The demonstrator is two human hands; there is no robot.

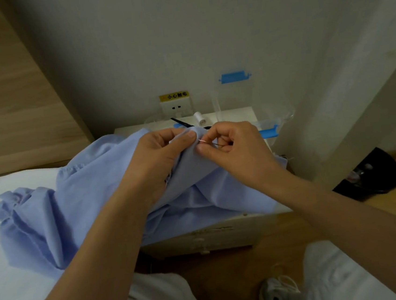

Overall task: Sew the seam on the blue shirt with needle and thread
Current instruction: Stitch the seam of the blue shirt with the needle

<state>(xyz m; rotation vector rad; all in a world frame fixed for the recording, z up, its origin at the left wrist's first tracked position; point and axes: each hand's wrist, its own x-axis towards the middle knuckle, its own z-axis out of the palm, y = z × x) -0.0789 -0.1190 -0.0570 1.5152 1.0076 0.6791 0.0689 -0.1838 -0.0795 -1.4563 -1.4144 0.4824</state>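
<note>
The blue shirt [82,201] lies bunched across the white bed and the small bedside cabinet. My left hand [161,158] grips a raised fold of the shirt, thumb on top near the seam. My right hand [233,146] pinches a thin needle [207,142] between thumb and forefinger, its tip at the fold right beside my left thumb. The thread is too fine to make out.
A white thread spool [198,117] and black scissors [184,124] sit on the white cabinet [232,115] by the wall socket [176,108]. Clear boxes with blue lids [268,131] stand at right. The bed [16,291] is at left, and a black bin [375,175] stands on the floor at right.
</note>
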